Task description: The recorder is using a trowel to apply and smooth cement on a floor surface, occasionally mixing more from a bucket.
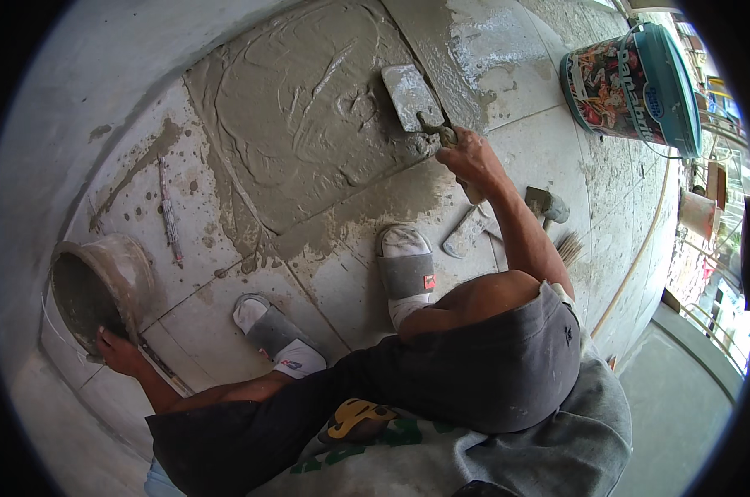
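My right hand [472,159] is closed round the handle of a trowel [410,98]. Its flat metal blade, smeared with grey, rests at the right side of a spread of wet mortar [284,124] on the floor. Swirls and ridges mark the mortar's surface. At the lower left, my left hand [120,352] grips the rim of a tipped, mortar-stained bucket [135,269]. Grey material shows inside that bucket, whose mouth faces left. My left fingers are partly hidden by the rim.
A mortar-splattered thin stick [170,215] lies left of my slippered feet [406,263]. Beside my right forearm are another metal blade [466,232], a mallet-like head [547,205] and bristles [569,248]. A teal printed bucket [627,87] stands at upper right, near a long thin pole [640,257].
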